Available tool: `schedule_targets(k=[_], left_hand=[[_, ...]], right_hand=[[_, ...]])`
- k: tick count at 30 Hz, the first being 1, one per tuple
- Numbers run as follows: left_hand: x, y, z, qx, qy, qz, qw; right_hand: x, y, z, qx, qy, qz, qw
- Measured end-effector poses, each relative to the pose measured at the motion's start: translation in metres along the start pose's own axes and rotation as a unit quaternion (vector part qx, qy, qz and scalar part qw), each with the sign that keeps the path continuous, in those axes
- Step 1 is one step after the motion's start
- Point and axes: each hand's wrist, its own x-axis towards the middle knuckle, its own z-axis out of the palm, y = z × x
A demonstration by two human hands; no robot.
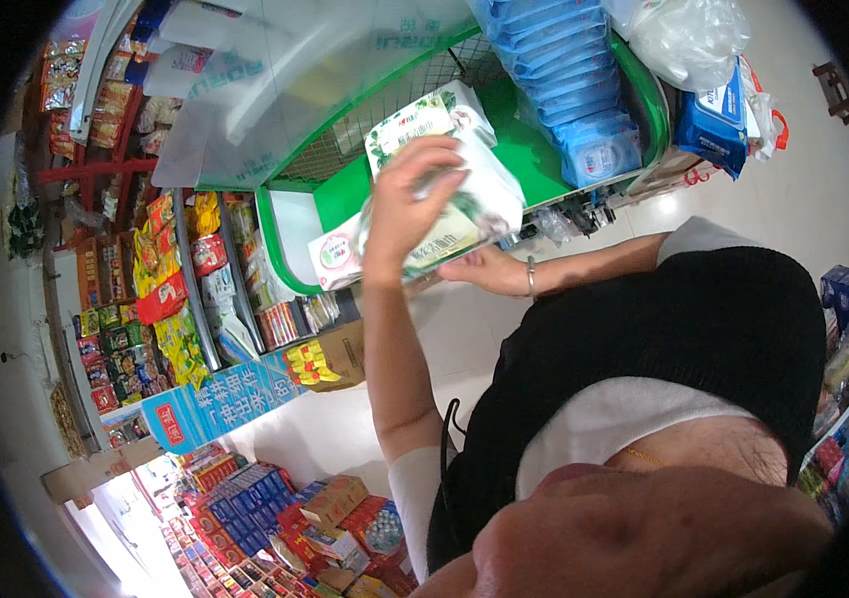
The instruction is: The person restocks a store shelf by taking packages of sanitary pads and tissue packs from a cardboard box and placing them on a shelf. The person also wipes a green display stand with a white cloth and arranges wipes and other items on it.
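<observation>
A white soft pack of face tissues with green leaf print (490,179) is tilted over the shelf and slightly blurred. My left hand (413,202) grips its near left side with curled fingers. Under the pack's lower edge is my right hand (488,270), a bracelet on its wrist; its fingertips are partly hidden by the pack. Behind stands a similar pack (409,123), with another white pack end (469,112) beside it. A pink-and-white pack (336,253) lies at the shelf's left front corner, close to my left wrist. All these are on or over a green-edged shelf (536,161).
A row of blue packs (574,82) fills the shelf's right part. Past its end rim hang a white plastic bag (686,41) and a blue wipes pack (712,119). A clear plastic sheet (245,97) covers the upper left. Snack racks (200,276) stand left, stacked cartons (252,501) below.
</observation>
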Motion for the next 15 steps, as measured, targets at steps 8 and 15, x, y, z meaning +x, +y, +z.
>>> schedule_targets(k=[8, 15], left_hand=[[-0.047, -0.108, 0.028, 0.285, -0.04, -0.073, 0.955], [-0.052, -0.105, 0.028, 0.351, -0.117, -0.16, 0.915]], right_hand=[[0.025, -0.06, -0.091, -0.045, -0.176, 0.214, 0.96], [0.145, -0.054, -0.169, -0.424, 0.231, -0.061, 0.873]])
